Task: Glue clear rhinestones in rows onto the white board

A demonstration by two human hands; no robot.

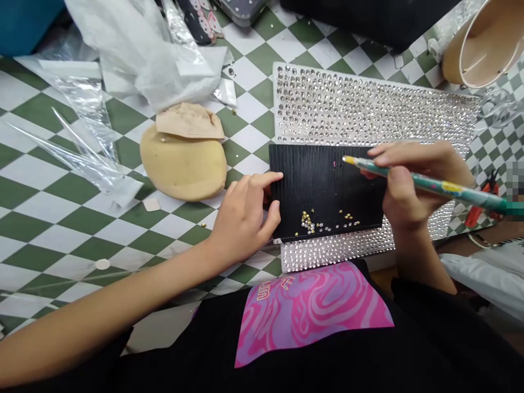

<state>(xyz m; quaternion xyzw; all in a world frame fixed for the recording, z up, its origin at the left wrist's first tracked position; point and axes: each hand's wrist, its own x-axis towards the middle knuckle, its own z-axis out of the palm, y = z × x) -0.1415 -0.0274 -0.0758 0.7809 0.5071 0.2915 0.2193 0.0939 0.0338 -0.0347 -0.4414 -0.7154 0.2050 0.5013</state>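
The black tray (313, 185) lies longways between my hands: left hand (241, 218) gripping its end, nearer most little stones (310, 226), right hand (438, 162) pinching the pen (434, 185).

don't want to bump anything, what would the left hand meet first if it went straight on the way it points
Most likely the black ridged tray: the left hand's index finger already looks to be at its edge, though depth is unclear there.
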